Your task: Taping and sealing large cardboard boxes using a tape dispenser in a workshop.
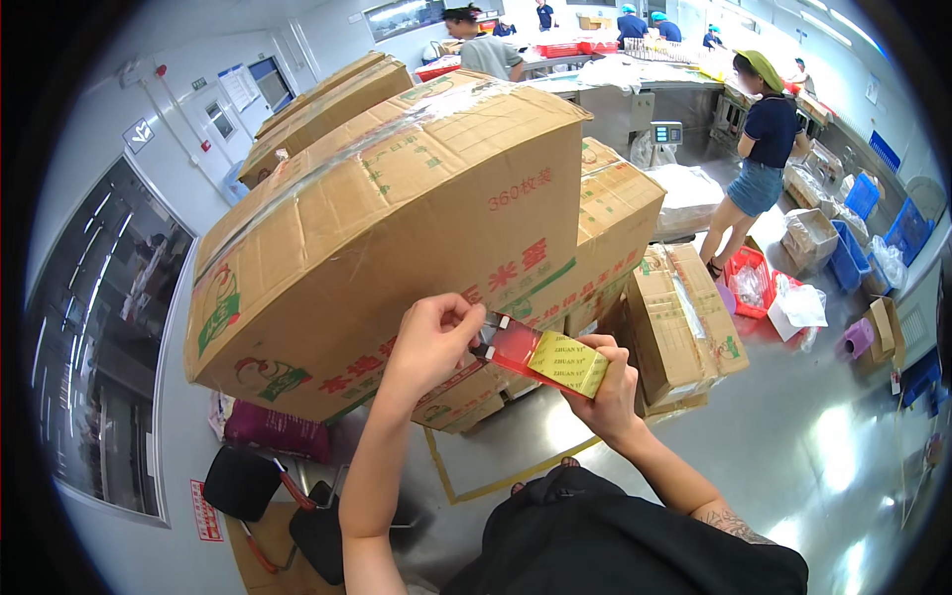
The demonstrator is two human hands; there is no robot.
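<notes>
fingers of the left hand (428,345) are closed narrow, thumb against forefinger, at the dark front end of a red tape dispenser (513,343); they seem to pinch the free end of the tape, but i cannot be sure of it. the right hand (615,391) is wrapped around the other end, beside the yellow roll (567,364), and holds the dispenser in the air, before the side of a large carton (397,258).

as i judge, the work is at the stage of preparing the tape: the roll is in its place, while no strip visibly joins it to any carton. the large carton already bears a shiny strip (317,171) along its top seam; whether more taping is left there, i cannot tell.

behind it are other cartons (332,109), and a smaller carton (662,339) stands at the right. farther out, a worker in a yellow cap (772,129) stands near a red basket (732,280), and other people (635,28) are at the back.
</notes>
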